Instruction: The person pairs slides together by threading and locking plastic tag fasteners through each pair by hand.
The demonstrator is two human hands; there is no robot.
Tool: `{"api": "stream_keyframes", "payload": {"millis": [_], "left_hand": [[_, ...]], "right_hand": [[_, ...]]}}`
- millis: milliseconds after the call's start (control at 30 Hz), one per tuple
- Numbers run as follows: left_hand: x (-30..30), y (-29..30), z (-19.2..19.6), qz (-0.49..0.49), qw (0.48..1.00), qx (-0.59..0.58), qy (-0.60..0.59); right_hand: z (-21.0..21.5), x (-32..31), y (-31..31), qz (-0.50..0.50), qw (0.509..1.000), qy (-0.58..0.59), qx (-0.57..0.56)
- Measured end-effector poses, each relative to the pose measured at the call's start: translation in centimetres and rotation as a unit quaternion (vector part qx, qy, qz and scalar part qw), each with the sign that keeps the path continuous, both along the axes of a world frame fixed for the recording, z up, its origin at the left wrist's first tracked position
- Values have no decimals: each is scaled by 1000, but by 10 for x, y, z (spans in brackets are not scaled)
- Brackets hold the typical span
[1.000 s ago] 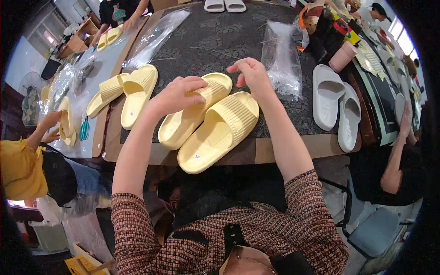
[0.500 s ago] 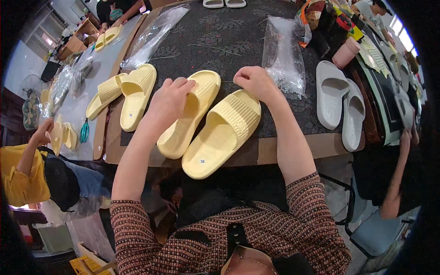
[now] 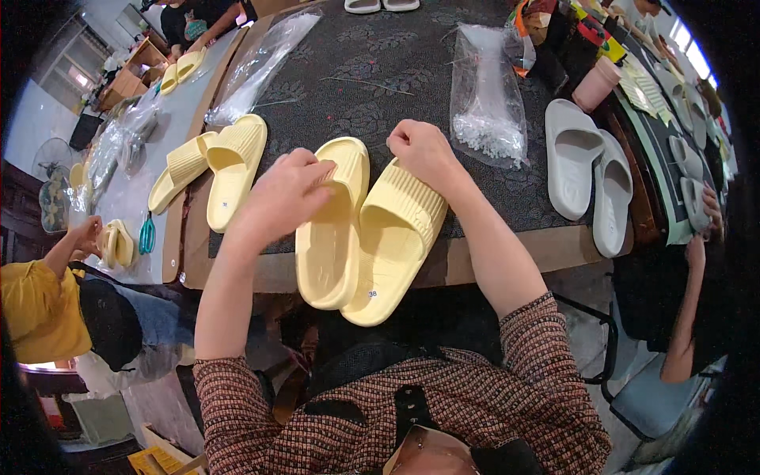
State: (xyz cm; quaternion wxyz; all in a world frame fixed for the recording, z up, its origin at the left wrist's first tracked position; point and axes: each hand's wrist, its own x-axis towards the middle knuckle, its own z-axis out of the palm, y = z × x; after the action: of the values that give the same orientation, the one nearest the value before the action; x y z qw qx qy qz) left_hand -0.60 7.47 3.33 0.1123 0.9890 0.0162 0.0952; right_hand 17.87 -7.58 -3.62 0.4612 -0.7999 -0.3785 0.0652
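Note:
Two pale yellow slide slippers lie side by side in front of me, heels toward me and over the table's near edge. The inner side of the left slipper [image 3: 323, 265] overlaps the right slipper [image 3: 396, 253], which has a small label on its heel. My left hand [image 3: 286, 194], slightly blurred, is at the strap of the left slipper, with thumb and fingers apart. Over the toe of the right slipper my right hand [image 3: 423, 154] is closed in a pinch. Whatever its fingertips hold is too small to make out.
Another yellow pair [image 3: 236, 170] lies to the left and a grey pair [image 3: 574, 162] to the right. A clear bag of white plastic ties [image 3: 489, 103] lies farther back, near a pink cup [image 3: 598, 83]. Teal scissors [image 3: 147, 233] lie on the side table. Co-workers handle slippers on both sides.
The left slipper has turned and shifted toward me against the right one, which also came nearer. My right hand moved slightly left; my left hand's thumb and fingers have spread.

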Motion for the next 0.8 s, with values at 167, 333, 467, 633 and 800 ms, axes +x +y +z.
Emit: {"api": "stream_keyframes", "payload": {"millis": [167, 333, 467, 633, 800], "left_hand": [[27, 24, -5, 43, 977, -208, 13], [67, 22, -6, 64, 980, -170, 84], [91, 26, -10, 30, 969, -146, 196], [103, 29, -12, 29, 955, -179, 233], [105, 43, -28, 71, 974, -125, 175]], "right_hand": [[-4, 4, 5, -9, 998, 17, 54], [-8, 7, 7, 6, 995, 36, 96], [-7, 9, 6, 14, 992, 40, 115], [-4, 7, 1, 22, 996, 18, 82], [-2, 2, -1, 45, 999, -2, 29]]}}
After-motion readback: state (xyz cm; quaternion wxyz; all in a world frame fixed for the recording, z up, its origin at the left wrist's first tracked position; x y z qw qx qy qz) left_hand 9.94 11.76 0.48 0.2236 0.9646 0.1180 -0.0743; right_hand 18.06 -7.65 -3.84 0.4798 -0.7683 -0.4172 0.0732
